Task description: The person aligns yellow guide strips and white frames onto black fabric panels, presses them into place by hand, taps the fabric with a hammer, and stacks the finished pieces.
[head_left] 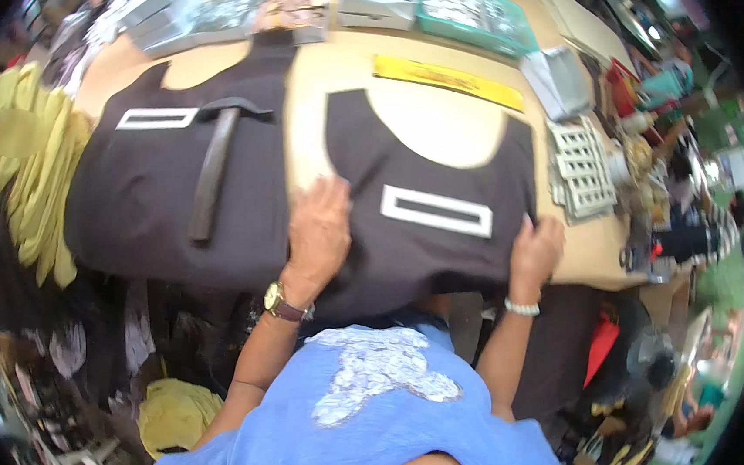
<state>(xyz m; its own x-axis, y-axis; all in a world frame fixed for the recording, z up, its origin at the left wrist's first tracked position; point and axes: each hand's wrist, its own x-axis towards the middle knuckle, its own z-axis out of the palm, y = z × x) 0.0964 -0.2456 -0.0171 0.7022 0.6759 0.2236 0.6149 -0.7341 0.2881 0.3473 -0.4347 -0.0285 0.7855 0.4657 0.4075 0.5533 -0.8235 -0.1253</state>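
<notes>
A dark fabric piece (446, 181) with a curved neckline lies on the tan table, its lower edge hanging over the front. On it is a white rectangular frame (436, 212) around a dark slot. My left hand (320, 228) is closed on the piece's left edge. The right edge is gripped by my right hand (536, 250), fingers bent round the cloth. To the left, a second dark fabric piece (143, 197) bears another white frame (156, 118) and a hammer (214, 168) with its handle toward me.
Behind the cloth lie a yellow ruler-like strip (448, 82), a teal tray (476, 15) and white boxes (377, 4). White slotted cards (583, 169) are stacked at right. Yellow fabric strips (20, 152) hang at left. People sit farther off at right.
</notes>
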